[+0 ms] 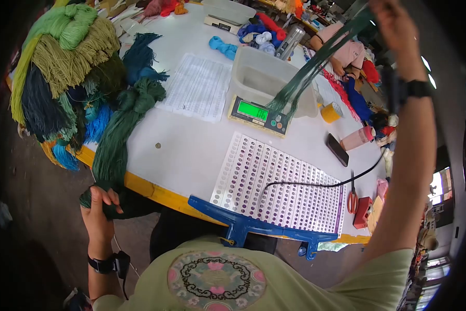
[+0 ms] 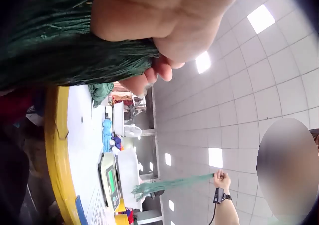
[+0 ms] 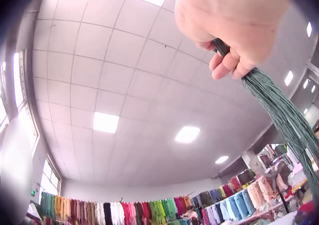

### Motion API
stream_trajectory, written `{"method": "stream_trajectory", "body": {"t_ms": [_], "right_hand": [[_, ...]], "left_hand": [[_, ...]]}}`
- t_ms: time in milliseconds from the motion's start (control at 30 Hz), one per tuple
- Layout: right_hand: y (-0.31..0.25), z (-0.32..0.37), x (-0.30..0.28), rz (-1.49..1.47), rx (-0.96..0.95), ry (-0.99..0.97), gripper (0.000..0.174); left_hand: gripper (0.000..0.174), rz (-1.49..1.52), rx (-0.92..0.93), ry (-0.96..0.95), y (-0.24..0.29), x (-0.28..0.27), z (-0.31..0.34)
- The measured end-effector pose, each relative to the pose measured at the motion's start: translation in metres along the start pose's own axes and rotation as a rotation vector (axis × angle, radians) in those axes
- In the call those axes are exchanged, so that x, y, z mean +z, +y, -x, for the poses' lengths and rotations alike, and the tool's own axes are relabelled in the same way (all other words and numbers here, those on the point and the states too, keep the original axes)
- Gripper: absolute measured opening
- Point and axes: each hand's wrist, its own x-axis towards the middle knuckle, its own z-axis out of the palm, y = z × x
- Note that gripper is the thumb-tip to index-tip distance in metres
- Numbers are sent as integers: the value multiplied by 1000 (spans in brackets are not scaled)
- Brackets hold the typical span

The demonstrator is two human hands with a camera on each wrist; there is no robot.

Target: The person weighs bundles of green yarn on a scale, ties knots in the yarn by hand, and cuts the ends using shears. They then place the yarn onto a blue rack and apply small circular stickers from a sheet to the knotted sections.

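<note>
Right hand [image 1: 393,23]: I pinch the strand bundle [image 1: 316,67], upper right, dangling over the scale [image 1: 259,115].
Left hand [image 1: 99,207]: I grip the skein [image 1: 113,145], lower left.
Handling: likely soft, light, tangly; hold bunched ends.

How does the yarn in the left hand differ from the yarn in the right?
The thick dark green yarn skein is bulky and lies across the white table, gripped low by the left hand. The thin bunch of green strands is slender, raised high by the right hand, dangling over the pale tub. Both are green yarn.
</note>
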Motion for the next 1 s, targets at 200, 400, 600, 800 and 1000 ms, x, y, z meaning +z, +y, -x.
{"method": "stream_trajectory", "body": {"t_ms": [200, 400, 600, 800, 1000], "right_hand": [[195, 143, -27, 1272, 97, -257, 27], [192, 263, 16, 1544, -252, -209, 16], [177, 314, 80, 902, 21, 3, 21], [153, 335, 178, 301, 436, -242, 16], [167, 343, 190, 237, 526, -205, 13]], "left_hand": [[41, 43, -29, -89, 7, 21, -3], [54, 224, -26, -469, 26, 57, 17], [45, 186, -84, -559, 11, 66, 7], [59, 258, -209, -650, 15, 134, 6], [63, 241, -263, -767, 4, 143, 5]]}}
